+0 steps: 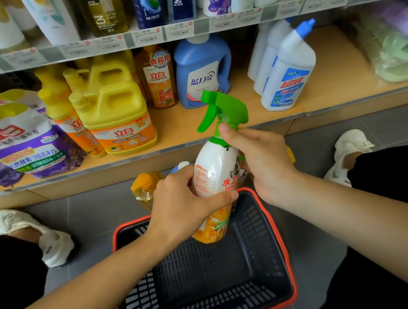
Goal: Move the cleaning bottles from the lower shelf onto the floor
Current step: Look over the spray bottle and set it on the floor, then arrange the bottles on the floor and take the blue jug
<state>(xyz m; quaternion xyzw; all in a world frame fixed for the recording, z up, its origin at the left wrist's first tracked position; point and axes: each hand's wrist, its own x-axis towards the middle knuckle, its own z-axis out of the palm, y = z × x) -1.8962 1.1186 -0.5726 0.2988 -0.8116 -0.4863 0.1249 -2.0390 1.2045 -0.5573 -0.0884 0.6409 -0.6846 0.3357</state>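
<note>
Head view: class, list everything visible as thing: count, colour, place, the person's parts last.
basket: one, dark, red rim, floor
spray bottle: one, white-orange, green trigger, above the basket
handled jugs: at least two, yellow, lower shelf
blue bottle: one, blue, lower shelf centre
angled-neck bottles: three, white, lower shelf right
pouches: at least two, purple-white, lower shelf left
yellow bottle: one, yellow, floor beyond basket
upper-shelf bottles: many, mixed, upper shelf
shoes: two, white, floor
left hand: one, grips spray bottle's body
right hand: one, grips its neck

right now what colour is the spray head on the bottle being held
Bright green spray head, on the white-and-orange bottle; the head view shows it best.
</note>
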